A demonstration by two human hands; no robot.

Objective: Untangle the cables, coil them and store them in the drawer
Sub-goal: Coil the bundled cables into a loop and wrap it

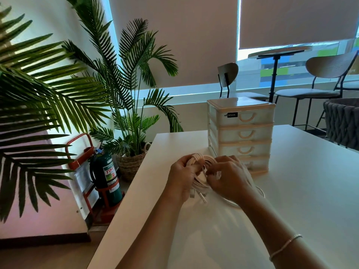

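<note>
At bench centre, both hands, left hand point(183, 172) and right hand point(230, 178), grip the bundle of white cables point(202, 171). Slack trailing toward 4 o'clock may snag, re-knotting; closed cream plastic drawer unit point(240, 133) stands at 12 o'clock.

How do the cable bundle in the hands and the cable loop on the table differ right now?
The cable bundle is held up, gripped by the left hand and the right hand; the cable loop lies flat on the table, untouched. The bundle is many strands gathered tightly; the loop shows as one open curve. Both are white.
</note>
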